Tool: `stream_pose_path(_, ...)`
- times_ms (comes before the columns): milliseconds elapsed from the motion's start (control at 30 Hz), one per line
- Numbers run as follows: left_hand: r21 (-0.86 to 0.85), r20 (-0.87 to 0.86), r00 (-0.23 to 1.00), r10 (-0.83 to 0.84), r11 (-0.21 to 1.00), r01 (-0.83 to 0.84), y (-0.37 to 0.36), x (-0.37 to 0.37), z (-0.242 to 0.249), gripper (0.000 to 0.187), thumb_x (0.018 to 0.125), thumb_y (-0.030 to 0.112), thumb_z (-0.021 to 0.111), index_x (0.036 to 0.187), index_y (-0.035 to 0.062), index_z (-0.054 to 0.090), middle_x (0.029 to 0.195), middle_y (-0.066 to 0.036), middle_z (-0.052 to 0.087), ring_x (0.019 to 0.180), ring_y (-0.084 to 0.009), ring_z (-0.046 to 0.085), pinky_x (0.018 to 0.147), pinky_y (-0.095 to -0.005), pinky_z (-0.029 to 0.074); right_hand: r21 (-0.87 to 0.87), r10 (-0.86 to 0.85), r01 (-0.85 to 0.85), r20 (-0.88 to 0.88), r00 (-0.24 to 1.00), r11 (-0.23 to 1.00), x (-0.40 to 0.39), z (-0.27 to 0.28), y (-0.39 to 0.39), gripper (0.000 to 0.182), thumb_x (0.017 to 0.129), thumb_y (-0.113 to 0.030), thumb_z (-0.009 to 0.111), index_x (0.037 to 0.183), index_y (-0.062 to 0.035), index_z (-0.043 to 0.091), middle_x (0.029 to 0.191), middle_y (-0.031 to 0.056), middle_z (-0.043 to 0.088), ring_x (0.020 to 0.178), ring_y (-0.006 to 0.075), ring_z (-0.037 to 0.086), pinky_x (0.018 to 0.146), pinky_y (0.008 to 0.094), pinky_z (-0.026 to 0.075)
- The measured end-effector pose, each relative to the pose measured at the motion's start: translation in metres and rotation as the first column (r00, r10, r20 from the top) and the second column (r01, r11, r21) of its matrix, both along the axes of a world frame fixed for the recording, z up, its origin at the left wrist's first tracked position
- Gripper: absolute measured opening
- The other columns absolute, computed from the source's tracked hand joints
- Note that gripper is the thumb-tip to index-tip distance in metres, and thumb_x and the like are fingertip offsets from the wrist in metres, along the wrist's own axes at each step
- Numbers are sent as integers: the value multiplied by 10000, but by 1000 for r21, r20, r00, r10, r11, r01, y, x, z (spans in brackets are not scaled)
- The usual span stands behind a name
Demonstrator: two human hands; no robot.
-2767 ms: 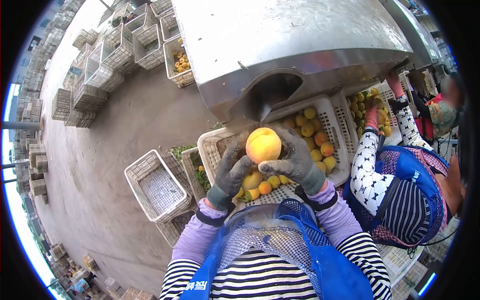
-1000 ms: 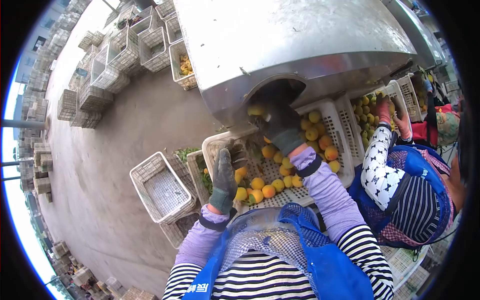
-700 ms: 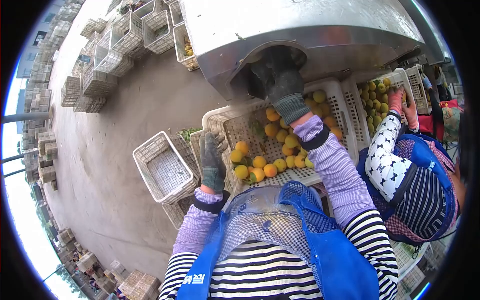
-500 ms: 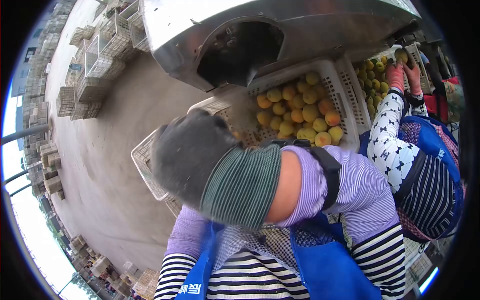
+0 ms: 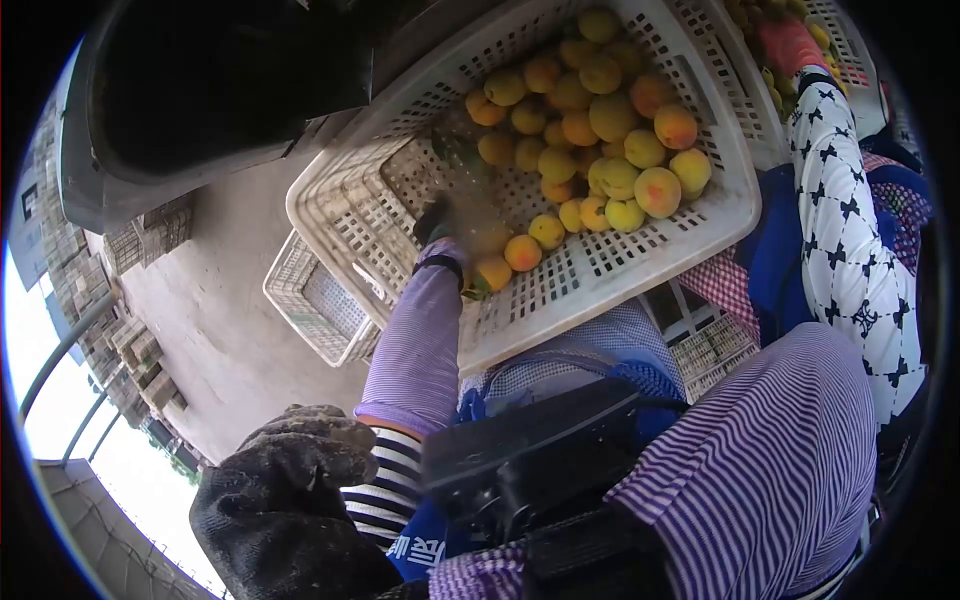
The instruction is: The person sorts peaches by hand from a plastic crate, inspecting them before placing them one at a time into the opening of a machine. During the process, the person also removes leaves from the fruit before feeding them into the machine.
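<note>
My left hand (image 5: 436,220), in a dark glove, reaches down into a white plastic crate (image 5: 610,262). It is smeared by motion, and its fingers cannot be made out. Yellow-orange peaches (image 5: 612,118) fill the crate's right part, and a few lie near my left wrist. My right arm crosses in front of my body in a purple striped sleeve. Close to the camera at lower left, my right hand (image 5: 290,490) wears a dirty dark glove. Its fingers are curled in, and anything inside them is hidden. A black box-shaped object (image 5: 530,440) sits near my right forearm.
A dark machine housing (image 5: 230,90) overhangs the crate at upper left. A smaller white crate (image 5: 318,300) stands lower, on the left. On the right, a co-worker's patterned sleeve (image 5: 845,200) reaches to another crate of peaches. Stacked crates (image 5: 140,350) line the far left.
The view has moved closer to the crate. My right hand has gone from in front of the crate to the lower left. My left forearm and hand now show at the crate.
</note>
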State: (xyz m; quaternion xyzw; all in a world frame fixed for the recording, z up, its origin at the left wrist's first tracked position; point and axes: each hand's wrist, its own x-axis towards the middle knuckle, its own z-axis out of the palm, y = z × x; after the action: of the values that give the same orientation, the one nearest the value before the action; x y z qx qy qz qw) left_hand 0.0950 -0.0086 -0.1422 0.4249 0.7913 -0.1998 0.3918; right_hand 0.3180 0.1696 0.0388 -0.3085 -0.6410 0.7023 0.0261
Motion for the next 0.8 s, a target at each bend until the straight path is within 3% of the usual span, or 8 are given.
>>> stream_pose_path(67,125,343,935,-95,991,55,-10,4,-66,783,832,547,668,1404,57,453,1339,-221,554,1257,-367,533,1007,-424,457,-291,-92,17,-245,965,957,3,-11,-15,388,942,-319,531,1236,-74,599,1138,166,656,989,288,685,815,408,569)
stream_pose_path(167,339,314,945,92,919,-202,6,33,-73,696,851,520,673,1328,42,508,1217,-205,629,1149,-355,606,950,-422,493,-486,-135,-109,-440,888,867,-16,-10,-34,395,945,-317,520,1245,-72,597,1153,164,657,1002,292,685,829,413,570)
stream_pose_path(233,327,502,802,324,787,-523,21,16,-29,647,876,479,673,1315,34,506,1165,-179,646,1062,-317,645,894,-400,520,-118,176,-171,36,984,978,-51,-4,-30,345,913,-256,563,1187,-57,629,1094,165,678,969,289,696,816,407,570)
stream_pose_path(300,312,676,629,384,624,-716,27,-17,36,588,904,429,671,1301,25,513,1122,-157,654,970,-262,670,832,-363,543,275,162,-519,745,648,810,-79,-5,-25,245,848,-135,655,1065,-29,695,966,168,720,894,282,717,782,390,569)
stream_pose_path(400,140,883,253,395,292,-946,17,-46,152,533,938,412,644,1276,13,542,1094,-147,656,862,-216,683,771,-326,555,264,302,-675,741,599,689,-75,-136,-76,250,880,-199,594,1019,-42,729,1081,173,707,1040,295,683,881,401,544)
stream_pose_path(533,-85,902,-24,432,122,-989,-37,-62,221,528,945,417,618,1275,11,547,1066,-125,650,904,-211,676,765,-333,560,-60,462,-688,782,418,723,-114,-187,-127,375,847,-330,666,1138,-97,703,1211,117,674,1116,306,650,955,397,516)
stream_pose_path(633,-301,897,-303,322,-59,-952,-75,-58,212,636,963,559,503,1296,18,535,1092,-155,651,867,-227,647,752,-346,570,45,136,-312,833,536,949,-132,-273,-187,467,776,-396,753,1144,-115,695,1183,133,683,1131,285,645,957,387,517)
stream_pose_path(800,-234,919,-237,314,-49,-971,-122,-52,190,656,974,578,473,1365,51,483,1246,-162,606,1061,-265,641,828,-368,582,120,228,-423,695,682,898,-136,-153,-134,674,637,-414,855,1193,-102,637,1194,173,650,1091,303,647,941,401,515)
